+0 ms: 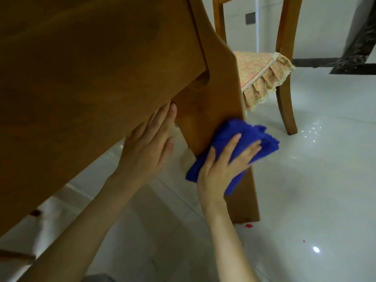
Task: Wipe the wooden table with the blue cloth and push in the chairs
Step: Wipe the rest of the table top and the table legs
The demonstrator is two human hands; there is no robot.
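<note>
The wooden table (81,78) fills the upper left, seen from low beside its edge. Its broad wooden leg (215,82) runs down to the floor at the centre. My right hand (221,163) presses the bunched blue cloth (262,137) flat against the outer face of that leg, fingers spread over the cloth. My left hand (148,145) lies open with its palm against the table's side edge, just left of the leg, holding nothing. Beyond the leg stands a wooden chair (284,58) with a checked, frilled seat cushion (262,78), partly hidden by the leg.
Glossy white floor tiles (305,180) spread to the right and below. Small red specks (248,225) lie on the floor by the leg's foot. A white wall with a dark switch plate (250,18) stands behind the chair, and dark marble trim (362,37) at the far right.
</note>
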